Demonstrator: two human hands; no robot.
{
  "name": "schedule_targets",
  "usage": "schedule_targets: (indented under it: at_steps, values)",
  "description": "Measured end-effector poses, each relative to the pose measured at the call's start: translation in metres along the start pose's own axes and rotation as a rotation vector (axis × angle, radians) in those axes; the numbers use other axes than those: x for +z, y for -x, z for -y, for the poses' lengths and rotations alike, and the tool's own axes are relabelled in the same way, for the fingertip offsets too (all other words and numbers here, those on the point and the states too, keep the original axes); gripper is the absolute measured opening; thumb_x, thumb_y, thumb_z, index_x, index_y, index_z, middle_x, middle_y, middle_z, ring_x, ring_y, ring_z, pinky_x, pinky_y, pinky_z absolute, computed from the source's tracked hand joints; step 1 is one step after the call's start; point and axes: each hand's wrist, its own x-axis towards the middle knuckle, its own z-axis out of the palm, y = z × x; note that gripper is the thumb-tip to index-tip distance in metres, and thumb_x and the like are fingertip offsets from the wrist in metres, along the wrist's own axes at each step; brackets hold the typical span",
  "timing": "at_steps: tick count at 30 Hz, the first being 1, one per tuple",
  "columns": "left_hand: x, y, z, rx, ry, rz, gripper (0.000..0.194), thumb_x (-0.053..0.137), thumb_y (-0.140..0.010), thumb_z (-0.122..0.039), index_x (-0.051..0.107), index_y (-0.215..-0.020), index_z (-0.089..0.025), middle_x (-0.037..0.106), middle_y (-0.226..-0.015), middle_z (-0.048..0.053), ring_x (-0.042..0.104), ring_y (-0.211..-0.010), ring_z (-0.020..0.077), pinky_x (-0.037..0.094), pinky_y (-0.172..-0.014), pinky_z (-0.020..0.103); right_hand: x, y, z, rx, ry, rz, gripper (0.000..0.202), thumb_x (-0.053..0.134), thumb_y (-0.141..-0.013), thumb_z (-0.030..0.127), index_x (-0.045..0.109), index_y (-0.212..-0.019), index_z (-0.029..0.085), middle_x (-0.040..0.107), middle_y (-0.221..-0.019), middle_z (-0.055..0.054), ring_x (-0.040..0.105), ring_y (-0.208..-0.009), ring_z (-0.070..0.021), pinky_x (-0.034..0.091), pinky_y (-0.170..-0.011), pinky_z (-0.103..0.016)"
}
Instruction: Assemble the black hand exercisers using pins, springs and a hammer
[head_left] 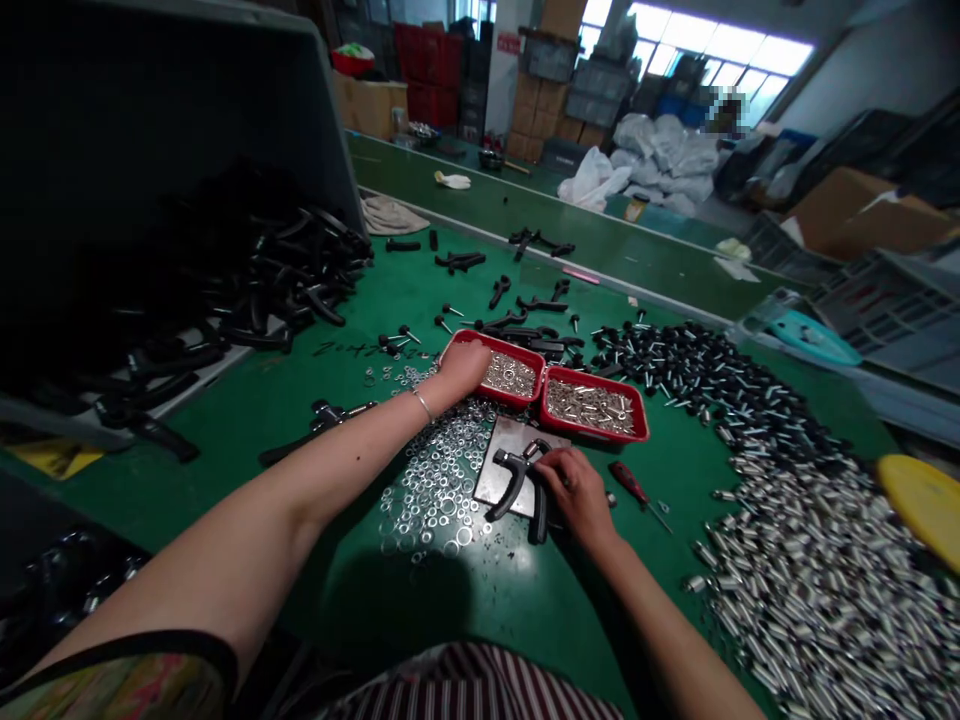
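Observation:
My left hand [463, 368] reaches into the left red tray [541, 385], which holds small shiny metal pieces. Its fingers point down and are hidden from me. My right hand [581, 488] has thumb and fingers pinched together at a black part with two curved handles [511, 488]. This part rests over a flat metal plate [491, 478], and a short metal piece shows near its top. Small metal washers [442, 480] lie scattered left of the plate. To the right of my right hand lies a red-handled screwdriver [628, 480].
A second red tray [641, 415] of small pins adjoins the first. Black-headed screws [690, 365] and metal cylinders [832, 580] are heaped at right, near a yellow round object [926, 500]. A large grey bin [334, 120] of black handles stands left. Loose black parts [461, 261] lie behind.

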Motion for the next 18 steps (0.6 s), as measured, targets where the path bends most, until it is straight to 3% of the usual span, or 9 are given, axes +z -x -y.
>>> schedule_targets:
  at_steps: [12,18]
  values:
    - [-0.002,0.013,-0.014,0.019,-0.124,-0.106,0.031,0.040,-0.092,-0.008,0.069,-0.102,-0.006,0.067,-0.102,0.021,0.060,-0.102,0.0293,0.040,-0.091,0.044,0.012,0.008,-0.004,-0.129,0.329,0.095,0.028,0.040,-0.102,0.029,0.065,-0.096,0.021,0.063,-0.097,-0.012,0.057,-0.091,-0.0245,0.051,-0.080,-0.037]
    - [0.002,0.011,-0.012,0.027,-0.136,-0.109,0.030,0.041,-0.091,-0.007,0.070,-0.097,-0.006,0.069,-0.099,0.019,0.062,-0.097,0.0278,0.041,-0.088,0.041,0.013,0.006,0.000,-0.084,0.213,0.102,0.023,0.042,-0.100,0.028,0.064,-0.094,0.023,0.062,-0.099,-0.011,0.057,-0.095,-0.0248,0.050,-0.083,-0.039]
